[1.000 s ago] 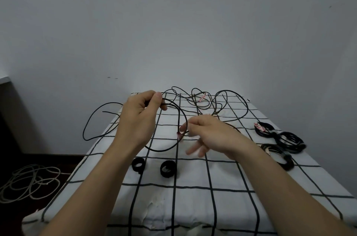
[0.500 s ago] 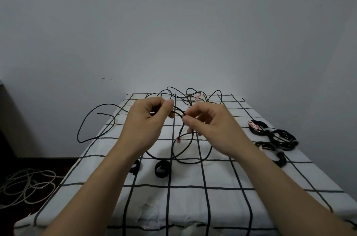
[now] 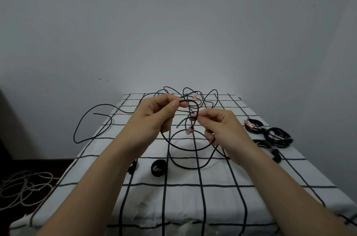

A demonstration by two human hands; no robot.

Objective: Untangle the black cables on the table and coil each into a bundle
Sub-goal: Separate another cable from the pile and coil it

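A thin black cable [image 3: 185, 148] hangs in loops between my hands above the checked table [image 3: 212, 197]. My left hand [image 3: 154, 117] pinches it at the top of the loops. My right hand [image 3: 218, 127] pinches the same cable just to the right, near a pinkish tag [image 3: 189, 130] on the cable. A tangle of black cable [image 3: 193, 94] lies at the table's far edge, and one long loop [image 3: 87, 125] hangs off the left side. Three coiled black bundles [image 3: 276, 136] lie at the right edge.
Two small black strap rings [image 3: 158, 167] lie on the cloth below my hands, one partly hidden by my left forearm. A pile of pale cable [image 3: 23, 187] lies on the dark floor at the left. A plain grey wall stands behind the table.
My right hand rose from the table to meet my left hand and took hold of the cable near the tag. The hanging loops grew and dropped lower.
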